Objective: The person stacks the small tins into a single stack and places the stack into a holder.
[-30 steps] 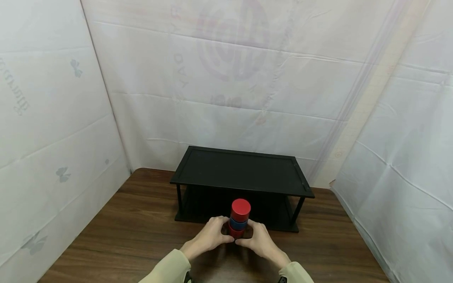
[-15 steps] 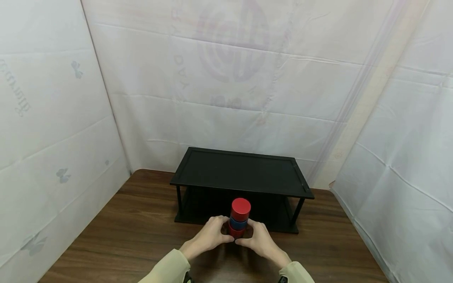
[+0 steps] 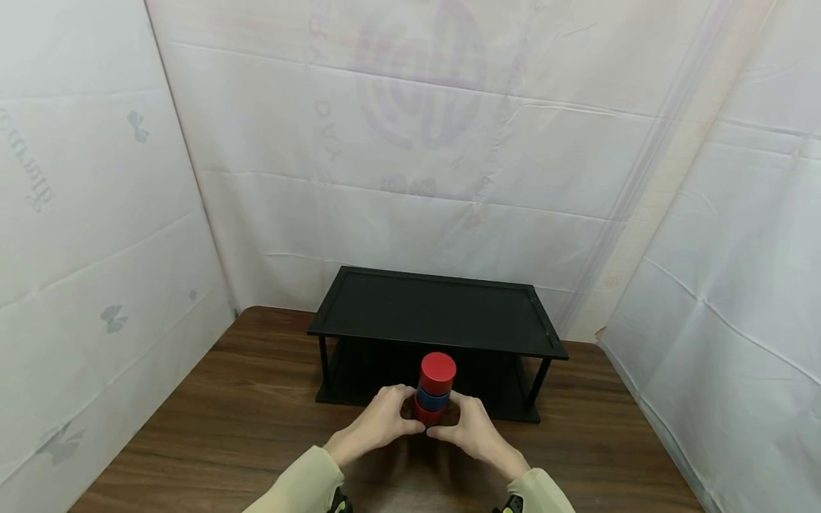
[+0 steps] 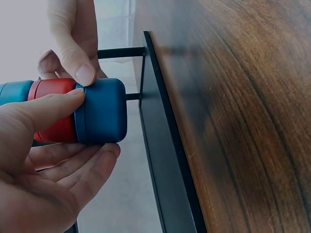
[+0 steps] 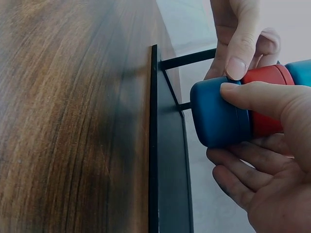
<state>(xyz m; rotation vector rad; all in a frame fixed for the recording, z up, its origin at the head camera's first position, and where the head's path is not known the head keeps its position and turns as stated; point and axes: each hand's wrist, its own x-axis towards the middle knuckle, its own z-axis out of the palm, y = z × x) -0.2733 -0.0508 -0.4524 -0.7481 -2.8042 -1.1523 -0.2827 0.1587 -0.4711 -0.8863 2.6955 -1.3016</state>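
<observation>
My left hand (image 3: 378,420) and right hand (image 3: 474,431) grip an upright stack of small round canisters (image 3: 438,374) from both sides, thumbs in front. In the head view the stack is red on top, blue in the middle and red below. In the left wrist view the colours differ: the bottom canister (image 4: 103,111) is blue, with a red canister (image 4: 54,109) and a teal canister (image 4: 14,92) above it. Both thumb tips press near the seam of the bottom canister (image 5: 218,114), and other fingers curl behind. Its base hangs a little above the table.
A black two-tier rack (image 3: 436,310) stands just beyond the hands on the brown wooden table (image 3: 237,399). White printed sheeting (image 3: 410,157) rises behind and along both sides.
The stack and both hands have risen slightly in the last half second. The grip is the same, and the rack stays in place.
</observation>
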